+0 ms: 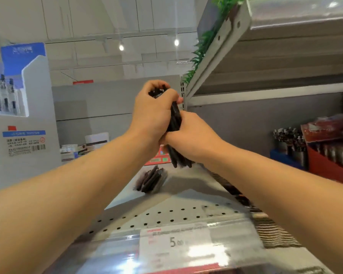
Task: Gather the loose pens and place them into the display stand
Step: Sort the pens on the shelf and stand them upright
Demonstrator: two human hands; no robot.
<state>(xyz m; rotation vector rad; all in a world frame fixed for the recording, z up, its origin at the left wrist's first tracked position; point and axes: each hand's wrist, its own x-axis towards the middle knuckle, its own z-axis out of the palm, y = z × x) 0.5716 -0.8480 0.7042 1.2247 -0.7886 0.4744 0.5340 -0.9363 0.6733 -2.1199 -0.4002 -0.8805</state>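
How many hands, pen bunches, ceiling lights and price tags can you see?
Hands: 2, left and right
Pen bunches: 2, one held, one on the shelf
Ceiling lights: 2
Price tags: 1
Total: 7

Two hands: left hand (pixel 153 113), right hand (pixel 188 135); one pen bundle (pixel 175 123); one display stand (pixel 22 115).
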